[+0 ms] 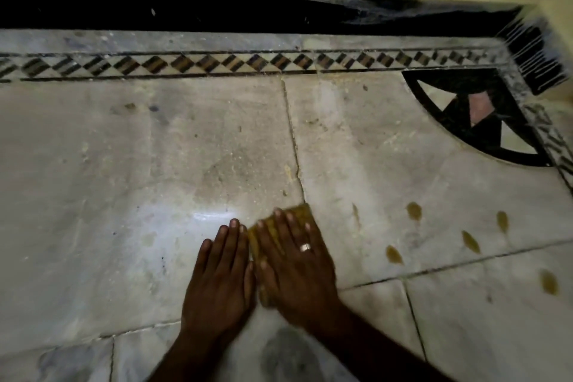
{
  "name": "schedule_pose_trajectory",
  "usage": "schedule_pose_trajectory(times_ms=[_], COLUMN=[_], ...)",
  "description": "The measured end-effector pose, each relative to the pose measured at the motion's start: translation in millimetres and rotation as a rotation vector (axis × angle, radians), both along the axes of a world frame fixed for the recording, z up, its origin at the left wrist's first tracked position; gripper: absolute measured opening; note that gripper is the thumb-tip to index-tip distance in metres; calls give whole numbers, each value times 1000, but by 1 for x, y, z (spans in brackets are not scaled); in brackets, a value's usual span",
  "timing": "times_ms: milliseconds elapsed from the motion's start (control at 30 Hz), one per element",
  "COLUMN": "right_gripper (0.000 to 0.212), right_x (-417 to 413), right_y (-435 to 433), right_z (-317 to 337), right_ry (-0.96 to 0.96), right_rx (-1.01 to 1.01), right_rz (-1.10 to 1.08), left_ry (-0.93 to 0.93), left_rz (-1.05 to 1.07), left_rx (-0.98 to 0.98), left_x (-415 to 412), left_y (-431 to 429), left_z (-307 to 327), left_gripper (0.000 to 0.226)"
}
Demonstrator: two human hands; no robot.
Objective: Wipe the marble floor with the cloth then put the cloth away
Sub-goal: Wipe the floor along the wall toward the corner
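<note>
The pale marble floor (155, 164) fills the view, with stains and a bright glare spot near its lower middle. A small yellow-brown cloth (299, 212) lies flat on it, mostly hidden. My right hand (297, 263), wearing a ring, presses flat on the cloth with fingers spread. My left hand (221, 276) lies flat on the floor beside it, its fingers touching the cloth's left edge.
Several yellow-brown drops (414, 211) dot the marble to the right of my hands. A patterned diamond border (217, 63) and black skirting (186, 9) run along the far wall. A black inlaid fan motif (471, 115) sits in the right corner.
</note>
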State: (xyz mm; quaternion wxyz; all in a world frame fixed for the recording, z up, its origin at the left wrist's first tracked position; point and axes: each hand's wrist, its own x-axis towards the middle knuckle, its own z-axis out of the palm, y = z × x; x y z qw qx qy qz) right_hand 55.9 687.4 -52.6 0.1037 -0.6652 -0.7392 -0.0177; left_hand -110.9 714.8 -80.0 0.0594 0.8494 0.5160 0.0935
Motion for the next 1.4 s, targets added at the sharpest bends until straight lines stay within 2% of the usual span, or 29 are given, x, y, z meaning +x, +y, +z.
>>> schedule_pose_trajectory(times_ms=[100, 200, 333, 433, 500, 600, 767, 833, 900, 1000, 1100, 1233, 1400], right_gripper=[53, 55, 58, 57, 57, 58, 58, 58, 58, 57, 58, 61, 56], right_x=[31, 83, 131, 125, 99, 55, 85, 118, 152, 178, 159, 115, 156], right_y=[52, 66, 13, -54, -93, -111, -49, -28, -26, -61, -112, -128, -71], right_z=[-10, -11, -9, -15, -18, -11, -3, -7, -11, -12, -12, -1, -6], right_ry=[4, -10, -56, -109, -166, -120, -2, -18, -23, -17, -40, 2, 27], right_rx=[23, -24, -72, -85, -94, -114, 31, 33, 2, 3, 47, 0, 42], right_rz=[6, -122, -359, -444, -418, -338, -129, -150, -275, -439, -504, -396, -234], left_ry=[-37, -59, -61, -59, -56, -30, -18, -20, -7, 23, 63, 46, 57], left_rz=[-55, -170, -136, -117, -123, -139, -165, -152, -154, -154, -122, -110, -232], left_rx=[6, -22, -89, -90, -82, -70, -54, -66, -86, -116, -148, -170, -101], left_x=[11, 39, 71, 78, 78, 78, 76, 73, 73, 73, 81, 111, 176], left_y=[-7, -16, -12, -13, -15, -16, -16, -15, -14, -16, -20, -26, 6], left_z=[1, 4, 6, 3, 2, 2, 2, 2, 3, 6, 12, 13, 6], left_gripper=[59, 60, 62, 63, 62, 60, 60, 61, 62, 63, 65, 67, 62])
